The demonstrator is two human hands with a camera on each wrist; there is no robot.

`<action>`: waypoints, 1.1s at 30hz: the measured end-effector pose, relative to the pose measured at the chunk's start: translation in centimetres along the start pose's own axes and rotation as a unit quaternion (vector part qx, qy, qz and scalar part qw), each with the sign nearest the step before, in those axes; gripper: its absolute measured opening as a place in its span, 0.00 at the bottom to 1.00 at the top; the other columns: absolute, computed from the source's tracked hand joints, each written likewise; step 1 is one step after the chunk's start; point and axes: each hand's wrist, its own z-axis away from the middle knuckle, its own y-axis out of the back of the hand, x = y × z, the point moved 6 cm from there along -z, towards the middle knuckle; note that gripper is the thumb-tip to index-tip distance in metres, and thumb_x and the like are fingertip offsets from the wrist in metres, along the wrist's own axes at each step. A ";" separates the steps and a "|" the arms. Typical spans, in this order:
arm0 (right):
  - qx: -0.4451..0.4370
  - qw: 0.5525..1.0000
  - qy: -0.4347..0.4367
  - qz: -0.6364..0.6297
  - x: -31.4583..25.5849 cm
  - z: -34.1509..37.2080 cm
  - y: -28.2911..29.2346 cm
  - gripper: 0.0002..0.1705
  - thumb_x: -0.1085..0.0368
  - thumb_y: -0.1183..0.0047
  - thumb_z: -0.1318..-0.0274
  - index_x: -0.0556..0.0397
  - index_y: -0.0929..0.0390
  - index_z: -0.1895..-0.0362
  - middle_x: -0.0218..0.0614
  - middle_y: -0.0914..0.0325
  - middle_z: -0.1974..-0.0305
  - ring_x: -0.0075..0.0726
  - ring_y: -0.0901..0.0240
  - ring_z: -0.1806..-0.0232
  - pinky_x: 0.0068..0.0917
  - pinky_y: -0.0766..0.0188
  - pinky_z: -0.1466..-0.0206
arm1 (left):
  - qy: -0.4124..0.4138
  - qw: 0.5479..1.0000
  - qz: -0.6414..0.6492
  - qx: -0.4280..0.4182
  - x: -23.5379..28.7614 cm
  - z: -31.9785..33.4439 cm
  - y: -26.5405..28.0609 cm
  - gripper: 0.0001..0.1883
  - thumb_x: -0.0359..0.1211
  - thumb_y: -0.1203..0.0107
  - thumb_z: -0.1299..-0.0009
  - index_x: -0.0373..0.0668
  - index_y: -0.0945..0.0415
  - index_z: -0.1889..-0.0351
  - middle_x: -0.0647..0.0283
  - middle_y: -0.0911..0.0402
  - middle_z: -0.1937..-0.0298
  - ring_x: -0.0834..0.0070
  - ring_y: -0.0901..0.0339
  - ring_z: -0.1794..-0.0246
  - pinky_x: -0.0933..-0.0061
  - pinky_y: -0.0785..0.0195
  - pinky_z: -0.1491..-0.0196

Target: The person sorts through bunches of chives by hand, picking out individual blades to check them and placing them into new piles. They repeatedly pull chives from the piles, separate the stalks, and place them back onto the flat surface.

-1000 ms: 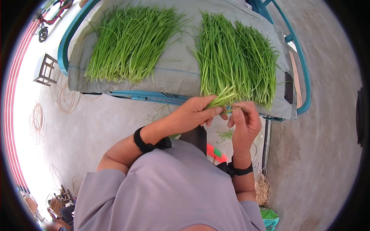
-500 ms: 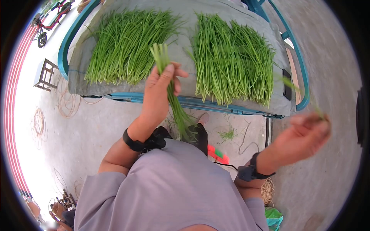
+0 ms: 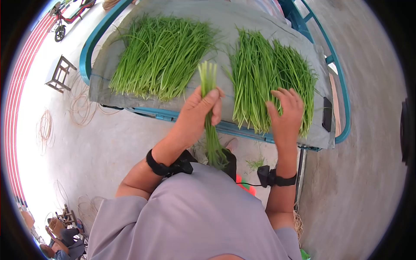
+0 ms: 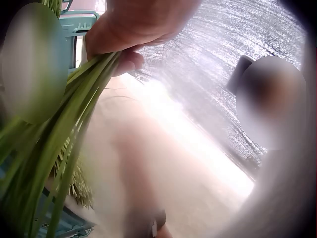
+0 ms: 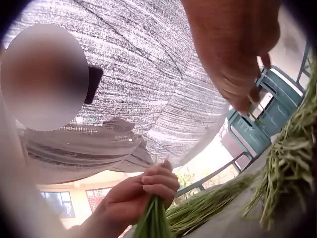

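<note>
In the head view the left hand point(image 3: 195, 115) grips a small bunch of green stalks point(image 3: 208, 76), pale ends up and leaves hanging toward the lap. The left wrist view shows the left hand point(image 4: 143, 22) above the long green leaves point(image 4: 54, 148). The right hand point(image 3: 287, 115) hovers over the lower part of the right pile of stalks point(image 3: 253, 82), fingers apart and holding nothing visible. A second pile point(image 3: 160, 58) lies to the left. In the right wrist view the left hand point(image 5: 138, 196) shows around the bunch, with the right hand point(image 5: 235, 49) at the top.
Both piles lie on a grey sheet point(image 3: 216, 93) over a blue-framed cart point(image 3: 342, 99). A dark phone point(image 3: 327, 113) rests at the sheet's right edge. A stool point(image 3: 60, 73), wire coils point(image 3: 81, 110), a red scooter point(image 3: 73, 16) and a seated person point(image 3: 65, 242) are at the left.
The left hand has swung the bunch upright from beside the right hand. The right hand went out to the far right, trailing a green strand, and is back over the right pile without it.
</note>
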 end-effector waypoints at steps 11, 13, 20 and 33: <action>-0.093 0.960 0.265 0.022 -7.8 -0.6 0.5 0.23 0.66 0.50 0.53 0.47 0.26 0.48 0.34 0.27 0.53 0.38 0.34 0.46 0.46 0.44 0.37 | 0.149 0.917 -0.326 -0.173 -4.0 -0.8 -2.7 0.10 0.34 0.56 0.25 0.38 0.33 0.54 0.71 0.32 0.76 0.85 0.37 0.79 0.80 0.43 0.76; -0.176 0.949 0.260 0.038 -6.7 0.6 -1.0 0.19 0.66 0.49 0.54 0.47 0.25 0.53 0.31 0.25 0.63 0.36 0.29 0.56 0.43 0.39 0.40 | 0.198 0.912 -0.304 -0.193 -4.3 -0.2 -3.2 0.08 0.35 0.56 0.25 0.40 0.33 0.59 0.71 0.33 0.78 0.85 0.38 0.81 0.82 0.43 0.76; -0.250 0.954 0.153 -0.055 -2.9 2.7 -0.4 0.07 0.68 0.50 0.52 0.48 0.29 0.64 0.33 0.26 0.75 0.43 0.26 0.71 0.38 0.32 0.65 | 0.247 0.849 -0.354 -0.304 -3.4 1.7 -2.1 0.09 0.36 0.52 0.26 0.39 0.31 0.60 0.71 0.33 0.81 0.86 0.35 0.81 0.83 0.42 0.76; 0.067 0.918 -0.338 -0.197 17.6 -1.5 10.9 0.14 0.60 0.60 0.33 0.55 0.32 0.51 0.32 0.31 0.81 0.26 0.33 0.83 0.28 0.38 0.79 | 0.218 0.960 -0.155 -0.087 -1.0 2.9 4.0 0.12 0.37 0.54 0.25 0.39 0.32 0.66 0.73 0.43 0.85 0.85 0.46 0.87 0.83 0.47 0.83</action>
